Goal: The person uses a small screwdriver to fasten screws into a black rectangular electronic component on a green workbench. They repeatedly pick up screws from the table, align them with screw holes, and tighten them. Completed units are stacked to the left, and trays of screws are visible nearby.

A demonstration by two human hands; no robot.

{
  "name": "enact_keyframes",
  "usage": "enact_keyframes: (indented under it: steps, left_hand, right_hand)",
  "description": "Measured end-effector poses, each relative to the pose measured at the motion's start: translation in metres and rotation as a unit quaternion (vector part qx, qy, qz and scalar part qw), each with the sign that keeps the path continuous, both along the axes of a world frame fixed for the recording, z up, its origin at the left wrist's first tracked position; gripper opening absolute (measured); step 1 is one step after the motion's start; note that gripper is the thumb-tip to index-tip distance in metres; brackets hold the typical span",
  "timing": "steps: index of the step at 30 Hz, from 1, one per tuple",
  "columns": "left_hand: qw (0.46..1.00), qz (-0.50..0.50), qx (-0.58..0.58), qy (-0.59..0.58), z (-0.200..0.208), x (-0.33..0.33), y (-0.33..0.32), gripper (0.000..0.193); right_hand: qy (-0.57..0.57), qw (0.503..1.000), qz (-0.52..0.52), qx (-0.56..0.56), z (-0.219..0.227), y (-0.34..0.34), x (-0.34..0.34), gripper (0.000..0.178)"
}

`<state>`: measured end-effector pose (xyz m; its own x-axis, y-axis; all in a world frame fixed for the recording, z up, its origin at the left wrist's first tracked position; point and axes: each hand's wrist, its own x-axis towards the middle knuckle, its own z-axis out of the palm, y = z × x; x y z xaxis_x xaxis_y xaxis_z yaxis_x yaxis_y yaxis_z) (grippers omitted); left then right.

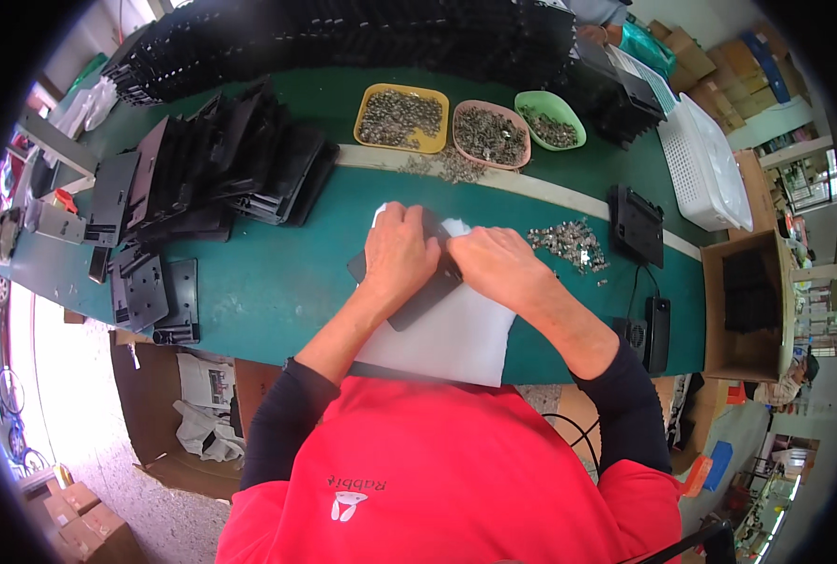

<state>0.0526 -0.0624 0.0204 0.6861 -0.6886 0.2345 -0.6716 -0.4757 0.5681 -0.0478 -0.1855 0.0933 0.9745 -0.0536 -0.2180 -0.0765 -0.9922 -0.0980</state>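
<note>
A dark grey flat panel (417,303) lies tilted on a white sheet (461,340) at the table's near edge. Over the panel's left part is my left hand (400,246), its fingers bent and pressed onto the far end. My right hand (498,265) is closed at the panel's right edge, its knuckles up. Whatever its fingertips hold is hidden beneath the hand. Right of this hand sits a loose heap of small metal parts (569,246) on the green table top.
Stacked black panels (240,160) fill the left side. Beyond a pale strip stand a yellow tray (362,117), a pink tray (456,127) and a green tray (574,105) of small metal parts. A black device (658,334), white basket (701,169) and cardboard box (785,273) are at the right.
</note>
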Motion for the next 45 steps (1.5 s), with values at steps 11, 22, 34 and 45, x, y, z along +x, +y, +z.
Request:
enact_keyframes:
  steps: [11,22,34,45]
  left_hand:
    - [0.992,-0.042,0.028,-0.115,0.007,0.107,-0.059,0.017]
    - [0.964,-0.111,0.076,-0.231,-0.027,0.136,-0.082,0.012]
    - [0.991,-0.023,-0.131,-0.025,-0.015,0.125,-0.057,0.013]
    - [0.944,0.009,-0.108,0.313,0.005,0.039,0.019,0.014]
  right_hand:
    - [-0.158,0.897,-0.184,0.37,-0.058,-0.011,-0.028,0.026]
    - [-0.238,0.888,-0.165,0.357,-0.075,-0.012,-0.03,0.027]
    - [-0.18,0.858,-0.228,0.424,-0.071,-0.019,-0.03,0.027]
    - [-0.202,0.905,-0.221,0.301,-0.077,-0.019,-0.01,0.019]
